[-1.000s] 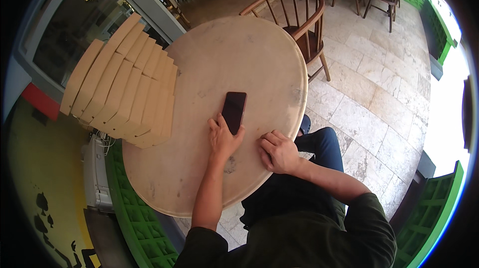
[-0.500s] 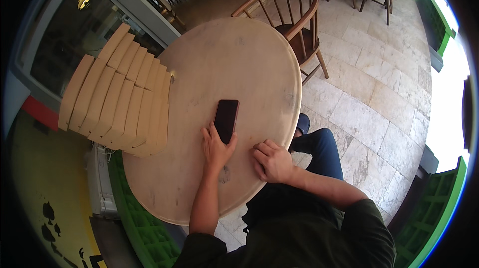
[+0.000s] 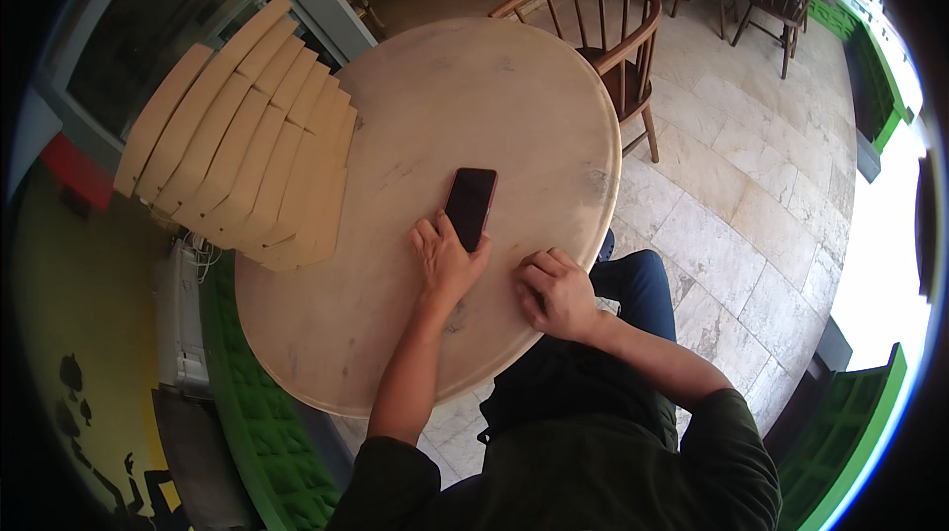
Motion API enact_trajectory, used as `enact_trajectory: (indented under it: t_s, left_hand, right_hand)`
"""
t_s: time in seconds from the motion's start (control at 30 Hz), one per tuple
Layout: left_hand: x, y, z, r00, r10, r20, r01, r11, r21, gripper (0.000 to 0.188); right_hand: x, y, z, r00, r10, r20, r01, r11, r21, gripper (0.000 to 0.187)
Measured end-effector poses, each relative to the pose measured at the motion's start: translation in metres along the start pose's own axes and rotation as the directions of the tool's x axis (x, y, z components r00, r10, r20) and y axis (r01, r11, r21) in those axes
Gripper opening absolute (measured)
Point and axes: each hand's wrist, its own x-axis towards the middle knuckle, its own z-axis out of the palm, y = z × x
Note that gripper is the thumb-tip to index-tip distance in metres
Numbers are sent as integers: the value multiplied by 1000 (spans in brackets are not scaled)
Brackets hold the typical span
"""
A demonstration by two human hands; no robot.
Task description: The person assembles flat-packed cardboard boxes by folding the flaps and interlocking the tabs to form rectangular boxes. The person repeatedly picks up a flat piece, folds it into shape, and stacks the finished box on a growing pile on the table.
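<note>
A dark-screened smartphone [image 3: 472,208] with a reddish edge lies on the round table [image 3: 474,76], its screen up. My left hand [image 3: 450,259] grips its lower end, fingers along the left side and thumb at the lower right corner. To the right, my right hand [image 3: 559,296] rests on the tabletop near the rim, its fingers curled into a loose fist. Nothing shows in that fist, and it is apart from the phone.
A tall stack of flat brown cardboard boxes [image 3: 242,150] leans in view at the table's left. Beyond the far right rim stands a wooden chair [image 3: 623,56]. Green lattice panels [image 3: 262,373] run below left, near a glass door [image 3: 148,27].
The whole view has shifted and tilted a little, so the table and boxes sit differently in the picture. My hands and the phone keep nearly the same places relative to each other.
</note>
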Motion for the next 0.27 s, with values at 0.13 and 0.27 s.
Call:
enact_trajectory:
  t_s: [0.13,0.27]
  left_hand:
    - [-2,-4,5,1000,-6,-14,5,998,-63,87]
    - [-5,-5,14,999,4,-31,-6,997,-76,88]
  right_hand:
    - [-3,3,-38,907,195,374,-372,787,492,18]
    - [-48,2,-105,789,157,593,-236,970,57,27]
